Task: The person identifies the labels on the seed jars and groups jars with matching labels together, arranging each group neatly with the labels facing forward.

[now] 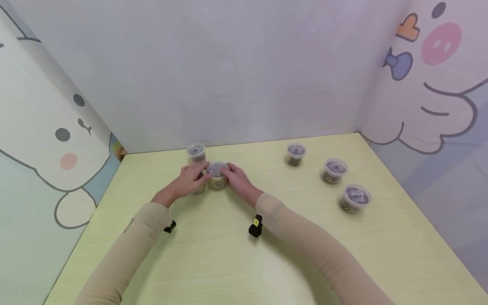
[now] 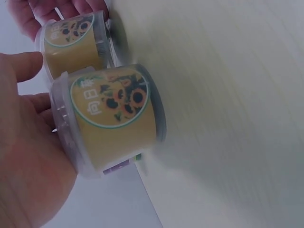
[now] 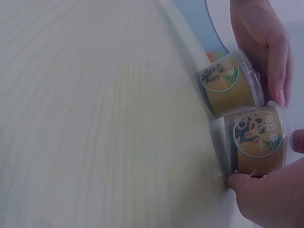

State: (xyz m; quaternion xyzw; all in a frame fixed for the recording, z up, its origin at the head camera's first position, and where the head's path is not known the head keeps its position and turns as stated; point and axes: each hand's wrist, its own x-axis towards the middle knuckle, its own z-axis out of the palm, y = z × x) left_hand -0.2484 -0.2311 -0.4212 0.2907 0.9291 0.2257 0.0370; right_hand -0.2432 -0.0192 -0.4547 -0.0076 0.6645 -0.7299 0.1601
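Note:
A clear lidded plastic tub (image 1: 218,182) with a yellow sunflower label stands between the two hands. My right hand (image 1: 241,182) grips it from the right, with the thumb at the lid and a finger low near the base in the right wrist view. My left hand (image 1: 189,181) reaches over a second sunflower tub (image 2: 116,114), its fairly straight fingers reaching the first tub's lid edge. The second tub is mostly covered by that hand in the head view. Side by side, both tubs stand upright on the table, close together in the right wrist view.
Just behind the left hand stands another lidded tub (image 1: 196,152). Three more tubs stand on the right: one toward the back (image 1: 295,154), a middle one (image 1: 334,170) and a nearer one (image 1: 354,199). Cloth walls (image 1: 236,76) enclose the pale wooden table (image 1: 213,258).

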